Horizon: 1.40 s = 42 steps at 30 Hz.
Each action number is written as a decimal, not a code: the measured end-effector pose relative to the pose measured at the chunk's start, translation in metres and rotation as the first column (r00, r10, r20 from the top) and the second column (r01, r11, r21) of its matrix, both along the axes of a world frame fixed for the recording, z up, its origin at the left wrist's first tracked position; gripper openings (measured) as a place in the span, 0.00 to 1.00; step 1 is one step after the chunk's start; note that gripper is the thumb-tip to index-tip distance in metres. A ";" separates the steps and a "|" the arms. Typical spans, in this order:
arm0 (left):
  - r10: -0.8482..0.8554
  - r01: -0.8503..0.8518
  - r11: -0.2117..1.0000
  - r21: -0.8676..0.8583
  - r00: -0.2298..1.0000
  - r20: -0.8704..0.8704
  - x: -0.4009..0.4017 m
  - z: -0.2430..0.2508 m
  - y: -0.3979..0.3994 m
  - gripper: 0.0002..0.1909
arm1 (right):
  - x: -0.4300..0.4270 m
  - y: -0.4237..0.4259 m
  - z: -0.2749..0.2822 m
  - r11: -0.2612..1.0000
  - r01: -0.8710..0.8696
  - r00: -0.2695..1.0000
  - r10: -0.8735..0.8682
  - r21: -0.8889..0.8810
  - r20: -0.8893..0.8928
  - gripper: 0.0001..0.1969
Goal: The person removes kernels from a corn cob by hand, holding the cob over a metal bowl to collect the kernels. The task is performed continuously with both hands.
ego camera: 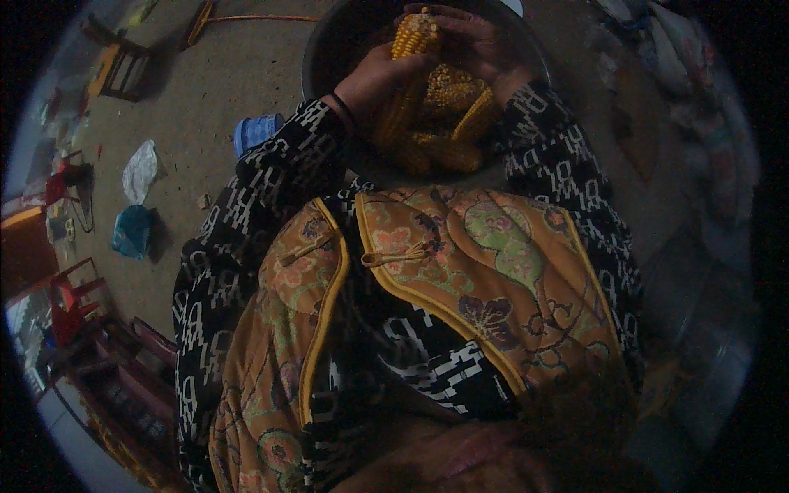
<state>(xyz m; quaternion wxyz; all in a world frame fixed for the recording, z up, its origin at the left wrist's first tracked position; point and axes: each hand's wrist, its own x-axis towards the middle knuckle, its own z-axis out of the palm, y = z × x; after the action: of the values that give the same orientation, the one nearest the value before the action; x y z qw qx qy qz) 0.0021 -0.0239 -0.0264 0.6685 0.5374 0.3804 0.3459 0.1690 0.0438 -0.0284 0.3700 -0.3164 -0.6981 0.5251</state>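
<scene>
My left hand (377, 73) grips an ear of yellow corn (414, 38), tilted upward over a large dark basin (308, 46). Near its top the ear shows a patch with kernels gone. From the other side my right hand (478, 46) reaches to the same ear, its fingers curled behind the upper end; part of its grip is hidden. Beneath my hands lie several more ears in the basin, among them one ear (471, 114) leaning at the right. A heap of loose kernels or a partly stripped cob (450, 86) sits between my wrists; shadow hides which.
A blue tub (256, 134) stands left of the basin. On the floor are a clear plastic bag (140, 171), a teal bag or container (132, 232) and a long-handled tool (200, 23). A wooden chair (123, 71) and a red stool (74, 296) stand farther left.
</scene>
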 end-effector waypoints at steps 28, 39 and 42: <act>0.267 -0.226 0.956 0.189 0.936 -0.230 0.003 0.000 0.020 0.17 | -0.007 0.028 -0.025 0.946 0.101 0.972 -0.160 0.308 0.172 0.12; 0.130 -0.116 0.985 -0.131 0.987 0.097 -0.001 0.030 0.006 0.19 | -0.003 0.048 -0.049 0.984 -0.065 0.906 -0.011 -0.165 -0.423 0.11; 0.120 -0.098 0.985 -0.141 0.980 0.160 -0.005 0.028 0.005 0.19 | -0.009 0.021 -0.007 0.993 0.046 0.982 -0.065 -0.106 -0.179 0.14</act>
<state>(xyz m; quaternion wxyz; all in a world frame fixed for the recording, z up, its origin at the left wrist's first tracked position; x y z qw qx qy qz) -0.0025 -0.0189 0.0016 0.7122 0.4392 0.3738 0.4001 0.1599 0.0651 -0.0352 0.4302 -0.3048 -0.6248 0.5759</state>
